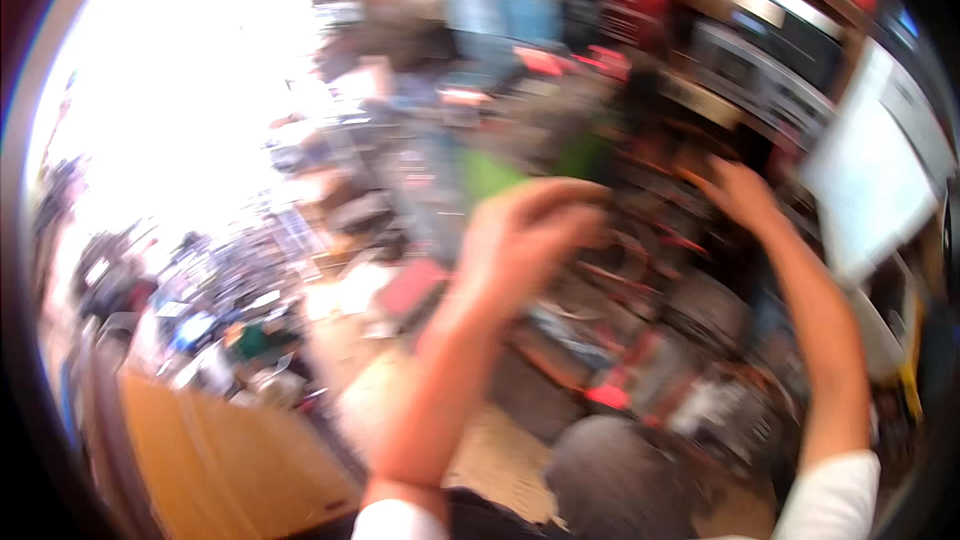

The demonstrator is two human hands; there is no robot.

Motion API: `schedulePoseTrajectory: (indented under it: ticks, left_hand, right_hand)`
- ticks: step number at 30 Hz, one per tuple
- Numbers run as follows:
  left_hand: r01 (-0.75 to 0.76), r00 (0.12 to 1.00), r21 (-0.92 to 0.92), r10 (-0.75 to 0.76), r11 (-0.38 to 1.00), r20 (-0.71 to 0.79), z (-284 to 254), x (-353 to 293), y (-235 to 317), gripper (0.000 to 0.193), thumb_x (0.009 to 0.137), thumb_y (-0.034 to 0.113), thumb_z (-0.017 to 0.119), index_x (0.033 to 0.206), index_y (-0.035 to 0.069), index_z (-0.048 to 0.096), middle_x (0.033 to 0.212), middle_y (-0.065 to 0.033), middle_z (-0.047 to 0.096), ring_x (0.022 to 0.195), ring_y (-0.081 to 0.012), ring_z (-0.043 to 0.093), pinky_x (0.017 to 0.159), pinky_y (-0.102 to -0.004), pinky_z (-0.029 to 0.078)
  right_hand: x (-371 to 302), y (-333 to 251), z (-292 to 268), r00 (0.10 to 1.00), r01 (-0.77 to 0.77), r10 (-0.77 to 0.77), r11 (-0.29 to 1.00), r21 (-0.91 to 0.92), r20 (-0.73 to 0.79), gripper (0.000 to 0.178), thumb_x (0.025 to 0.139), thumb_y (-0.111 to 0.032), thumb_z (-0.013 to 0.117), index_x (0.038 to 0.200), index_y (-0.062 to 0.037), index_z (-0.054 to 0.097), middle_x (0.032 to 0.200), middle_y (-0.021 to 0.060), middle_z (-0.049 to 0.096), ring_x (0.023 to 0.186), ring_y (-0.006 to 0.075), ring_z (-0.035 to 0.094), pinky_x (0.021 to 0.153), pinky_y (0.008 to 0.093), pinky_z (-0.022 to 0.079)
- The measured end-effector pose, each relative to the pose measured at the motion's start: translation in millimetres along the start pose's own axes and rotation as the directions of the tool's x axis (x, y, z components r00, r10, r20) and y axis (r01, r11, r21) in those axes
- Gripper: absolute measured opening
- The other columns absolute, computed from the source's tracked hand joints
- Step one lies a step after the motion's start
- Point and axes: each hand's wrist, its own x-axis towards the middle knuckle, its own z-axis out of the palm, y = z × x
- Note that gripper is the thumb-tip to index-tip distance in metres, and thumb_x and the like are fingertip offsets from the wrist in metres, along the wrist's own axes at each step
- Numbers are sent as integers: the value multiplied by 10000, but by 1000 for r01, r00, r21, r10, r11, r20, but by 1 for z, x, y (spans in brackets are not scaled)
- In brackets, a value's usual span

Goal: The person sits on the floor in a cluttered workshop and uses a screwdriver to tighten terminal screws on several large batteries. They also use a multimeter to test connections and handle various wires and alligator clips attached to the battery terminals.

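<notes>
Motion smears the whole view. My left hand point(530, 235) hangs over a cluttered work area, its fingers bent toward the right; whether they grip anything is too blurred to tell. A green thing point(490, 175) shows just behind that hand. Farther right, my right hand point(742, 195) reaches forward among dark parts and reddish cables point(640, 260). A thin orange streak lies at its fingertips, and I cannot make out whether it is held. Between my forearms sit dark, greasy-looking parts and a bright red piece point(608, 395).
A grey boxy device point(760, 75) stands on a shelf at the back right, beside a tilted pale panel point(870, 175). Small parts point(240, 280) lie heaped on the left. A tan board point(220, 450) is at the lower left, and a dark rounded object point(615, 480) nearest me.
</notes>
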Motion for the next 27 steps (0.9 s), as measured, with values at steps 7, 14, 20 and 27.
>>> schedulePoseTrajectory:
  ticks: [7, 14, 20, 27]
  left_hand:
    - [-101, 967, -531, 209, 841, 146, 14, 29, -53, 250, 938, 98, 621, 1156, -25, 617, 885, -33, 657, 788, -97, 619, 750, -250, 526]
    - [-105, 951, -486, 230, 868, 207, 21, 25, -58, 231, 948, 118, 614, 1123, -33, 618, 864, -14, 633, 766, -77, 592, 714, -238, 508]
    - [-56, 951, -484, 195, 873, 241, 33, 28, -69, 229, 943, 107, 598, 1108, -53, 599, 858, -24, 628, 763, -89, 590, 710, -245, 505]
    - [-62, 957, -394, 166, 917, 238, 37, 25, -65, 224, 934, 102, 595, 1102, -46, 613, 858, -49, 661, 765, -105, 627, 704, -264, 522]
  right_hand:
    - [-10, 34, -21, 983, 56, -98, 964, 258, 153, 349, 699, -50, 732, 1003, 10, 571, 1021, 185, 595, 985, 345, 586, 861, 403, 465]
    - [-11, 30, -1, 996, -83, 64, 897, 434, 59, 345, 648, -24, 732, 946, 1, 559, 835, 155, 588, 788, 287, 595, 770, 362, 477]
    - [-19, 52, 16, 985, -138, 166, 909, 393, -39, 390, 662, -11, 712, 1005, -9, 526, 825, 127, 552, 775, 236, 556, 737, 349, 456]
    - [-22, 19, -37, 960, -195, 280, 690, 698, -9, 233, 818, -72, 649, 1025, -74, 543, 835, 8, 526, 722, 90, 522, 612, 234, 435]
